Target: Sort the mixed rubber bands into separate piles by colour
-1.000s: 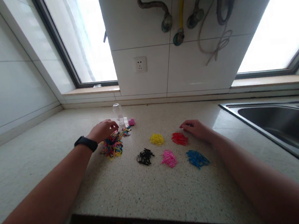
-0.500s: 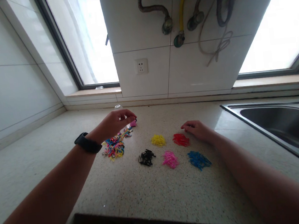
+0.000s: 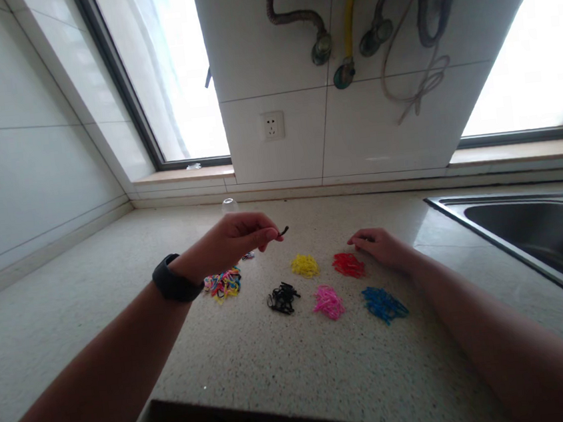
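Note:
Pinched between the thumb and fingers of my left hand (image 3: 251, 233) is a small black hair tie (image 3: 284, 231), held above the counter. Below it are a black pile of hair ties (image 3: 283, 298) and a yellow pile (image 3: 305, 265). Partly behind my left wrist lies a mixed-colour pile of hair ties (image 3: 225, 284). My right hand (image 3: 376, 244) rests on the counter just behind a red pile (image 3: 348, 265), its fingers curled together with nothing visible in them. Nearer to me are a pink pile (image 3: 328, 302) and a blue pile (image 3: 384, 303).
A clear rounded container (image 3: 229, 206) stands behind my left hand, partly hidden. The steel sink (image 3: 463, 215) is set into the counter (image 3: 299, 377) on the right. A wall socket (image 3: 272, 125) and hoses (image 3: 349, 16) are on the back wall.
My left hand has moved right and slightly nearer, away from the mixed pile, carrying the black hair tie. My right hand stays beside the red pile. The view has shifted slightly.

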Demonstrator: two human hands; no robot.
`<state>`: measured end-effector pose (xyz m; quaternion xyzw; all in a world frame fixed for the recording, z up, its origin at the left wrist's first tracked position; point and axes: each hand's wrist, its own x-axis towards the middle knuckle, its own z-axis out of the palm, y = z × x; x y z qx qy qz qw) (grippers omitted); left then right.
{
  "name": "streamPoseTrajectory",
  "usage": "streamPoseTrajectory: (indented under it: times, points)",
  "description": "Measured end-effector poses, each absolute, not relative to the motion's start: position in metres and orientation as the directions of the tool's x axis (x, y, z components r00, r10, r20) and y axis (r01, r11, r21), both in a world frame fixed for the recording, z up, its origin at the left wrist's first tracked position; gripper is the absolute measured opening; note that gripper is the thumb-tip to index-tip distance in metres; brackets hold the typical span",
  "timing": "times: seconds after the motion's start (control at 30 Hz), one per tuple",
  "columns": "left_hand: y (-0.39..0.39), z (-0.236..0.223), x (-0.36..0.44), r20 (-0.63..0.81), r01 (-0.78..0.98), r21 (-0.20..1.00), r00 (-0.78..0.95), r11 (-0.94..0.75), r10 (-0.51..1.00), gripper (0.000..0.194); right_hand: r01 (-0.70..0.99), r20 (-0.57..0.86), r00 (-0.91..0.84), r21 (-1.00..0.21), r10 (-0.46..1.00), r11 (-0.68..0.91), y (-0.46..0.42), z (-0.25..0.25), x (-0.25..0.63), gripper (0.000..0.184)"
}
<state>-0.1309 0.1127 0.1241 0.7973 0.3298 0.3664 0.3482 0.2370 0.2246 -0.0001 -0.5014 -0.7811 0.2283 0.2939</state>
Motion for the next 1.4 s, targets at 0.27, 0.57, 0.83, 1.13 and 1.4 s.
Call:
streamPoseTrajectory:
  times: [0.27, 0.57, 0.83, 1.13, 1.4]
  points:
    - [0.105, 0.13, -0.13, 0.323, 0.271, 0.799, 0.56, -0.537, 0.763, 0.025, 0.644, 0.239, -0.325, -0.652, 0.915, 0.399, 0.226, -0.002, 0.238, 0.032]
    - [0.105, 0.134, -0.131, 0.183, 0.457, 0.641, 0.69, -0.617, 0.701, 0.029, 0.658, 0.229, -0.319, -0.645, 0.92, 0.389, 0.225, -0.001, 0.237, 0.034]
    - [0.123, 0.107, -0.136, -0.159, 0.618, 0.502, 0.754, -0.606, 0.637, 0.023, 0.659, 0.221, -0.323, -0.645, 0.92, 0.387, 0.227, -0.002, 0.238, 0.033]
    - [0.127, 0.091, -0.132, -0.346, 0.683, 0.433, 0.728, -0.588, 0.591, 0.019, 0.668, 0.2, -0.313, -0.648, 0.929, 0.365, 0.229, -0.005, 0.241, 0.035]
    - [0.128, 0.084, -0.128, -0.345, 0.687, 0.396, 0.726, -0.61, 0.594, 0.021, 0.669, 0.2, -0.305, -0.651, 0.931, 0.359, 0.229, -0.003, 0.24, 0.035]
